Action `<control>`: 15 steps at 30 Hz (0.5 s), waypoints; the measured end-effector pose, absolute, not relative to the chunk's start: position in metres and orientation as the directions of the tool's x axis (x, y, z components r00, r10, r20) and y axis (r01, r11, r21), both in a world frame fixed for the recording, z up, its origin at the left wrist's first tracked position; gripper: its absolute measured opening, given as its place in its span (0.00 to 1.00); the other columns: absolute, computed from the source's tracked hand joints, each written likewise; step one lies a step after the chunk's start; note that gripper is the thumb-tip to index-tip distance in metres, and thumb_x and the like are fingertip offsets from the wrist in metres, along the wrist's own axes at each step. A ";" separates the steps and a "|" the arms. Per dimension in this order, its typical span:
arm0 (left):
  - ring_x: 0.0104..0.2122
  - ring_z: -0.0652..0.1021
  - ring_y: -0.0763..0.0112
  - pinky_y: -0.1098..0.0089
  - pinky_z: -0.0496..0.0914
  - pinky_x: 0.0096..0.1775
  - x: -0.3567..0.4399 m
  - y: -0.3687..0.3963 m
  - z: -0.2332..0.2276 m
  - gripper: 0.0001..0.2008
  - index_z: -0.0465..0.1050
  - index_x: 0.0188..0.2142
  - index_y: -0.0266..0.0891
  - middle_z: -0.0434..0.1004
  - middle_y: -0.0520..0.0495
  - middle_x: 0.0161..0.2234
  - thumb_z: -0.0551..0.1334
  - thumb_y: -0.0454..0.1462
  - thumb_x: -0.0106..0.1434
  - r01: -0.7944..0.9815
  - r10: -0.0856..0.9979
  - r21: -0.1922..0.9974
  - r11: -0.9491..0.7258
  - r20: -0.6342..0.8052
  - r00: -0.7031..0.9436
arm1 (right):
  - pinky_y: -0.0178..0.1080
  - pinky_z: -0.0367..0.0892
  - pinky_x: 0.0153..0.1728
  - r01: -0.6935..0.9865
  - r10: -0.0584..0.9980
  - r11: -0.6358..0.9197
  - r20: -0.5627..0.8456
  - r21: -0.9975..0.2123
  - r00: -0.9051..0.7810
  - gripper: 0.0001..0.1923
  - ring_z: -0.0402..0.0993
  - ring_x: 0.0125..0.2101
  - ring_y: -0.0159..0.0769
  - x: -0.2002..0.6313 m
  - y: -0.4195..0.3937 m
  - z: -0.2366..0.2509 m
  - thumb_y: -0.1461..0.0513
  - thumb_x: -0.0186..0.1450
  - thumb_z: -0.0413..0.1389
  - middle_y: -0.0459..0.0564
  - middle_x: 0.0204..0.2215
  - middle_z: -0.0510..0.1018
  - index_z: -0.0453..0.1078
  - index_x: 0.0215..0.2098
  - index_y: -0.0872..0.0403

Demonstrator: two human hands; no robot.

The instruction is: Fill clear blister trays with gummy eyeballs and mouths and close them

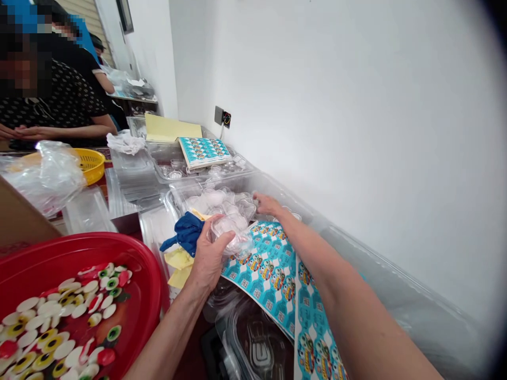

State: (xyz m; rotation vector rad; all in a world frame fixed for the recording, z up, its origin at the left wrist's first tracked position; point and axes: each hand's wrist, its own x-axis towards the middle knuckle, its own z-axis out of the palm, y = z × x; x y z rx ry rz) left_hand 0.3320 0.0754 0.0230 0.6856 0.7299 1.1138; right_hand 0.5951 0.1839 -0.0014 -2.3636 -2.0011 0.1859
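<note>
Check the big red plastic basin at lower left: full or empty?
Partly filled. The red plastic basin holds a loose layer of eyeball-shaped candies across its bottom; bare red floor and walls show around them, well below the rim.

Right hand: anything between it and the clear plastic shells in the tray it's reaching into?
Nothing visible. The right hand already rests at the far edge of the clear shells. The left hand holds its own shell nearer the camera, off that path, over the sticker sheet.
</note>
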 end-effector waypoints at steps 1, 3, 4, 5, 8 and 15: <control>0.28 0.77 0.70 0.73 0.73 0.22 0.332 0.075 0.023 0.32 0.68 0.49 0.42 0.74 0.49 0.41 0.72 0.37 0.44 -0.533 0.947 0.794 0.293 -0.166 0.274 | 0.37 0.66 0.48 0.971 0.980 -0.201 -0.028 -0.129 0.199 0.28 0.74 0.48 0.41 0.599 0.182 0.003 0.66 0.60 0.56 0.55 0.50 0.78 0.65 0.59 0.55; 0.29 0.78 0.70 0.74 0.72 0.22 0.331 0.076 0.022 0.31 0.68 0.50 0.43 0.74 0.49 0.41 0.72 0.38 0.45 -0.524 0.947 0.802 0.286 -0.153 0.283 | 0.37 0.67 0.46 0.946 0.958 -0.271 0.042 -0.179 0.282 0.24 0.76 0.46 0.39 0.605 0.178 0.015 0.66 0.63 0.51 0.57 0.48 0.79 0.66 0.58 0.59; 0.29 0.78 0.70 0.74 0.72 0.22 0.331 0.076 0.021 0.31 0.68 0.50 0.43 0.74 0.49 0.41 0.72 0.38 0.45 -0.522 0.948 0.806 0.280 -0.148 0.281 | 0.36 0.68 0.44 0.934 0.948 -0.294 0.067 -0.202 0.312 0.23 0.76 0.44 0.38 0.607 0.176 0.021 0.66 0.64 0.50 0.57 0.46 0.80 0.67 0.57 0.60; 0.29 0.77 0.70 0.74 0.73 0.23 0.331 0.076 0.020 0.31 0.69 0.50 0.42 0.74 0.49 0.41 0.72 0.37 0.45 -0.521 0.950 0.808 0.275 -0.146 0.275 | 0.35 0.68 0.44 0.925 0.940 -0.307 0.083 -0.223 0.332 0.22 0.77 0.43 0.37 0.608 0.174 0.027 0.66 0.64 0.49 0.56 0.44 0.81 0.69 0.56 0.60; 0.30 0.77 0.72 0.74 0.74 0.26 0.331 0.077 0.019 0.31 0.69 0.49 0.42 0.74 0.50 0.41 0.72 0.37 0.45 -0.526 0.953 0.806 0.271 -0.148 0.264 | 0.34 0.68 0.42 0.913 0.933 -0.310 0.099 -0.265 0.345 0.17 0.78 0.41 0.36 0.609 0.168 0.042 0.63 0.66 0.50 0.52 0.37 0.83 0.74 0.50 0.57; 0.29 0.77 0.70 0.73 0.73 0.23 0.331 0.076 0.022 0.31 0.68 0.49 0.43 0.74 0.50 0.40 0.73 0.38 0.44 -0.522 0.947 0.803 0.288 -0.156 0.282 | 0.36 0.68 0.47 0.923 0.954 -0.287 0.013 -0.256 0.300 0.16 0.77 0.45 0.41 0.579 0.175 0.025 0.65 0.55 0.65 0.51 0.39 0.83 0.77 0.42 0.54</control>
